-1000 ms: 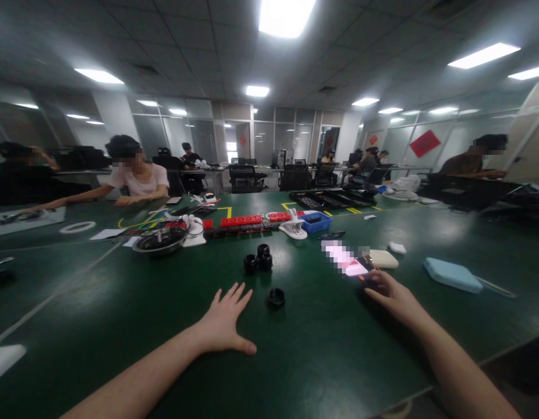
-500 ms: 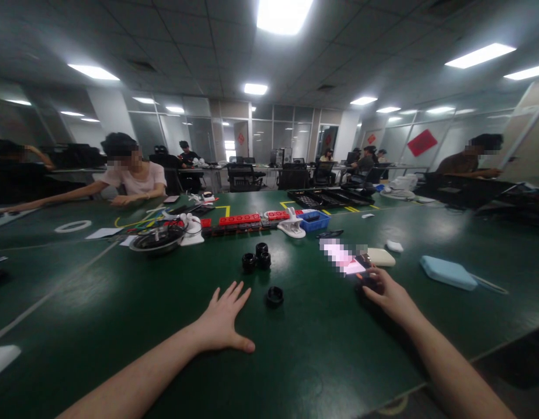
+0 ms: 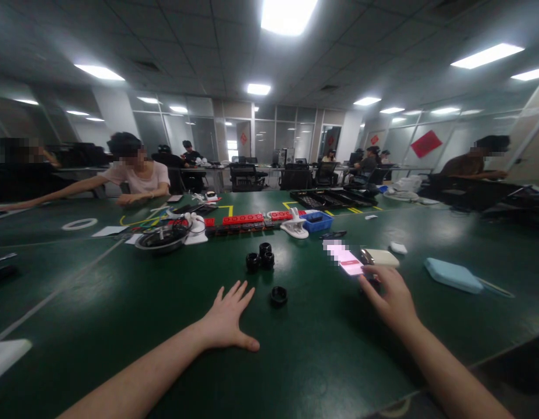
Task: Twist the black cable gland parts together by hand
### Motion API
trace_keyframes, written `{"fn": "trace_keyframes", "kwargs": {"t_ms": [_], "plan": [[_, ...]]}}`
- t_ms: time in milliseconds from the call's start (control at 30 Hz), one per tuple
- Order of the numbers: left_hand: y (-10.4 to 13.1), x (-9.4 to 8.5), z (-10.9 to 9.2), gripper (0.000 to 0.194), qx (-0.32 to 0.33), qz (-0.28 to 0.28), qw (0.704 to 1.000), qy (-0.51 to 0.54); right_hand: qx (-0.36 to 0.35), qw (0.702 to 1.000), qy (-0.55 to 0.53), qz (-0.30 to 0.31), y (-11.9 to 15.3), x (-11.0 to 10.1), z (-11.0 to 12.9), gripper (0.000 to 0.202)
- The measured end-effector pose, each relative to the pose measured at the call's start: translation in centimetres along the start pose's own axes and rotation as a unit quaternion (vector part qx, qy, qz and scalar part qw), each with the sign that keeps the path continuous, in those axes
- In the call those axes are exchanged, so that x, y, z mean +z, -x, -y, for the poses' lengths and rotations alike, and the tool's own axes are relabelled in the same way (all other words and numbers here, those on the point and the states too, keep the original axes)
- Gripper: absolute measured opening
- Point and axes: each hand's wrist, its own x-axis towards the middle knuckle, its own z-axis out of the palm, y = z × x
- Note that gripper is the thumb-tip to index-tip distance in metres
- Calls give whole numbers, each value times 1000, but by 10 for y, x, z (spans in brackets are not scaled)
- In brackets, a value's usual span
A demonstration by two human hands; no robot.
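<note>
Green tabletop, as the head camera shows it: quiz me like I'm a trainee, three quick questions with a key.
1. True or false: the left hand is clenched in a fist.
2. Which is nearest the right hand?
a) blue plastic basket
b) flat phone with a pink-lit screen
c) flat white ring
3. Fill in: beyond the lone round black part, ___ black cylindrical parts stand clustered.

Key: 1 false; 2 b; 3 three.

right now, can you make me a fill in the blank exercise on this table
The left hand is spread over a table coloured ____. Beyond the black ring stand black cylinders, ____ in number. The small plastic basket is coloured ____.
Missing words: green; three; blue
</note>
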Motion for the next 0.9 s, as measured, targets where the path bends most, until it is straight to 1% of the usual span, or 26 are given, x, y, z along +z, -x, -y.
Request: {"fn": "trace_keyframes", "kwargs": {"t_ms": [67,167,200,267,333,400,467,533,600,667,800,900], "plan": [[0,0,0,109,2,0,1000,2,-24,995,-25,92,-6,6,27,36],[1,-2,-1,109,1,-1,1000,1,-64,966,-37,248,-18,20,71,48],[2,-2,-2,110,0,-1,1000,0,-84,954,-33,284,-22,26,85,53],[3,-3,-4,112,-4,-3,1000,-4,-110,940,-14,324,-27,40,110,62],[3,-4,-6,114,-8,-3,1000,-10,-126,933,14,338,-30,56,130,70],[4,-4,-7,115,-9,-4,1000,-15,-136,928,55,341,-28,72,147,70],[3,-5,-7,114,-8,-3,1000,-16,-152,924,86,340,-23,84,158,55],[3,-5,-6,114,-7,1,1000,-14,-165,922,87,340,-18,90,166,43],[2,-5,-5,115,-8,4,1000,-14,-175,920,85,341,-12,92,170,38],[1,-4,-4,114,-8,3,1000,-16,-187,917,83,342,-6,88,172,37],[0,-2,-4,113,-4,0,1000,-22,-206,909,89,351,7,76,171,36],[1,-2,-5,114,-6,-3,1000,-27,-199,906,94,363,18,63,165,34]]}}
